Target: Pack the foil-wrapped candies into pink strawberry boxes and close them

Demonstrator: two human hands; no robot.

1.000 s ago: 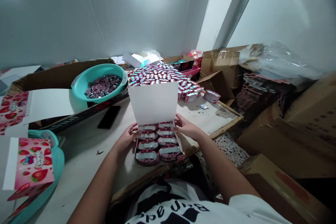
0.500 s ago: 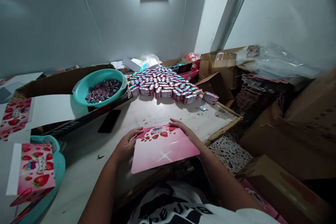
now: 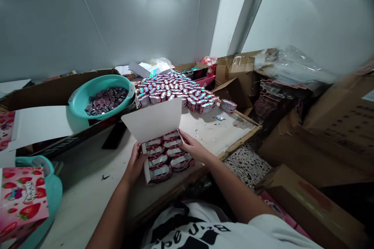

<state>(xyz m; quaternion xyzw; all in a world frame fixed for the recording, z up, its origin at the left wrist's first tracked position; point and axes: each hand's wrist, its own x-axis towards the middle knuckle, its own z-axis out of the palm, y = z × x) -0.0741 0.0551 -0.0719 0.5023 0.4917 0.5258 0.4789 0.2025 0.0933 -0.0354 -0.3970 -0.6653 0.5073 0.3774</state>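
Observation:
A shallow cardboard box point(image 3: 145, 165) rests on the table near its front edge, its white lid point(image 3: 156, 118) raised at the back. Inside are two rows of small oval packs point(image 3: 159, 160) with pale tops and dark red sides. My left hand point(image 3: 136, 163) grips the left wall, fingers round the outside. On the opposite side, my right hand point(image 3: 194, 147) holds the right wall near the back corner, its thumb over the rim. The lid hides part of a large group of similar packs point(image 3: 175, 85) standing behind.
A turquoise basin point(image 3: 77, 99) of small round pieces sits on a long carton at left. A dark phone point(image 3: 114, 136) lies before it. Strawberry-printed boxes point(image 3: 25, 198) rest over another turquoise basin at lower left. Cardboard cartons point(image 3: 292, 144) crowd the right, beyond the wooden table edge point(image 3: 242, 142).
The box's pink printed lid was down over it; now it stands raised and the packs inside show. Both hands have shifted to the box's sides. The view has turned slightly right.

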